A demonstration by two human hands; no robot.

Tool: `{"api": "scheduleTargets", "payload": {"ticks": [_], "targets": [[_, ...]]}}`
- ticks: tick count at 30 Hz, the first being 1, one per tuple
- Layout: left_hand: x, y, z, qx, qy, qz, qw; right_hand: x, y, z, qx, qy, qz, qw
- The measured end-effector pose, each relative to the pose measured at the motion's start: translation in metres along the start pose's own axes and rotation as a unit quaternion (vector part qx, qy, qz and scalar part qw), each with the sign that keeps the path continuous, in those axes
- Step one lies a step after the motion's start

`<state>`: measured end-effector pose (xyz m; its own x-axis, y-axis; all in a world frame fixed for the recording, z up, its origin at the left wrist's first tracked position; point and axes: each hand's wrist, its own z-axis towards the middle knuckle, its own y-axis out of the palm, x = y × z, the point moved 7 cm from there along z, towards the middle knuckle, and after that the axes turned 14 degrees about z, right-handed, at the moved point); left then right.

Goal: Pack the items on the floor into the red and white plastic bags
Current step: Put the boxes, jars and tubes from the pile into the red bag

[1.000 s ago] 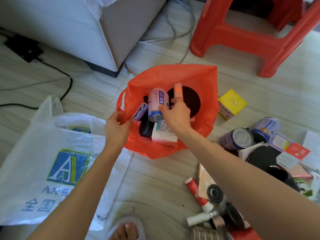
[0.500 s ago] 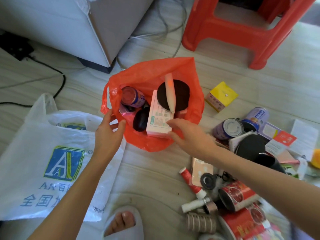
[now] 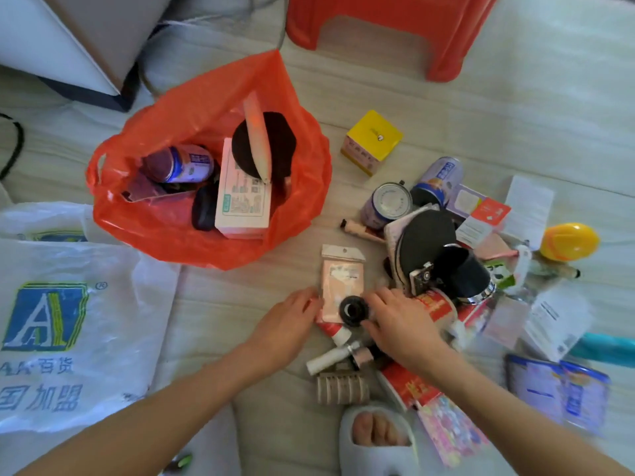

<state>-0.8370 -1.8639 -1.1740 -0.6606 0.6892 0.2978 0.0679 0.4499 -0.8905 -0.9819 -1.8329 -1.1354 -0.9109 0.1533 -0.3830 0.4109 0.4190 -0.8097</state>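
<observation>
White bag (image 3: 68, 324) lying flat on the floor (image 3: 464, 108) far left, blue logo up. Red bag (image 3: 178, 235) just right of it, standing open with a can (image 3: 178, 164), a white box (image 3: 242, 201) and a dark round thing inside. Further right, left hand (image 3: 285, 324) down flat at the edge of a pink packet (image 3: 342, 283), fingers loose, gripping nothing. Small black ring (image 3: 354, 310) sitting between both hands. Right hand (image 3: 398, 321) reaching onto the pile, thumb and fingers curled right beside that ring, can't tell if actually pinching it. Rest of the clutter spread rightward: yellow box (image 3: 374, 140), two cans, cards, a yellow ball.
</observation>
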Motion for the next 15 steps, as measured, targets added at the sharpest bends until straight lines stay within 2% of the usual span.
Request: {"api": "scheduleTargets", "payload": {"ticks": [2,5,9,15], "targets": [[-0.002,0.007,0.005,-0.008,-0.017,0.013,1.0,-0.001,0.013,0.01,-0.015,-0.006,-0.037,0.999],[-0.016,0.005,0.005,-0.028,-0.074,-0.034,0.996,0.001,0.027,0.028,-0.039,-0.012,-0.091,0.995],[-0.031,0.011,-0.01,-0.057,-0.094,-0.042,0.993,-0.002,0.038,0.046,-0.035,-0.018,-0.133,0.99],[-0.072,-0.014,-0.054,0.0,-0.214,-0.17,0.962,-0.008,0.042,0.057,-0.005,-0.009,-0.171,0.985]]}}
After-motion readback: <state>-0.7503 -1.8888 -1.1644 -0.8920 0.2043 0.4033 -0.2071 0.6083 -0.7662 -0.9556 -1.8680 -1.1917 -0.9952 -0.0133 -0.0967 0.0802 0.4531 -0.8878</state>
